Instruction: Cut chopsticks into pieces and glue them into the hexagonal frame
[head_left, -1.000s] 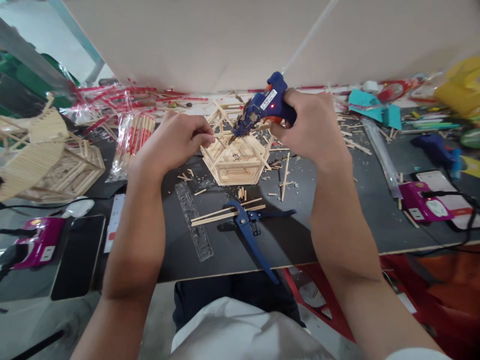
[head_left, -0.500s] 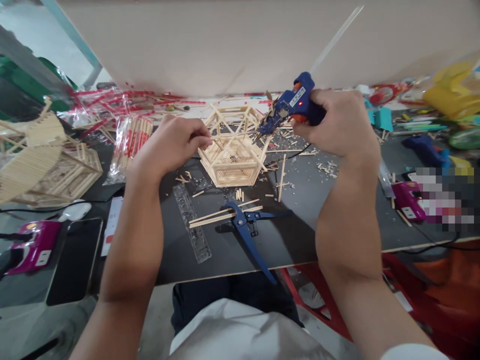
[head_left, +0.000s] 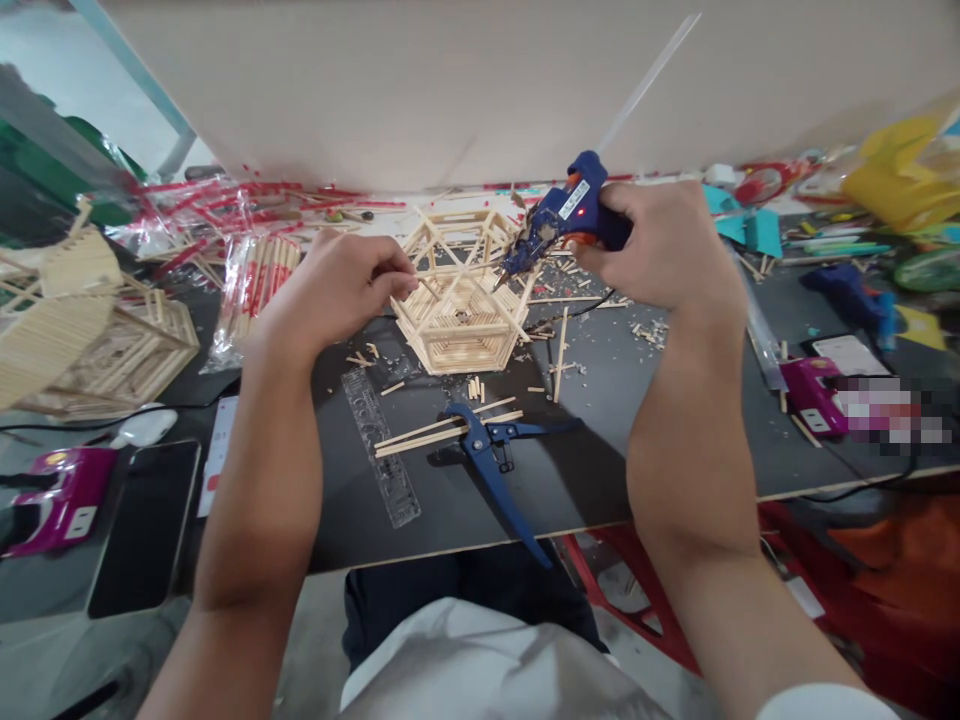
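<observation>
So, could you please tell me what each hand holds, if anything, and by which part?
The right hand holds the glue gun by its handle. The left hand is at the wooden frame; whether it grips a stick cannot be told.

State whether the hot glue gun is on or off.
On, it appears: the red indicator light on the hot glue gun is lit.

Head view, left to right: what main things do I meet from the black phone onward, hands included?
Black phone → wrapped stick bundle → left hand → hexagonal stick frame → held glue gun → right hand → right-side magenta socket block.
</observation>
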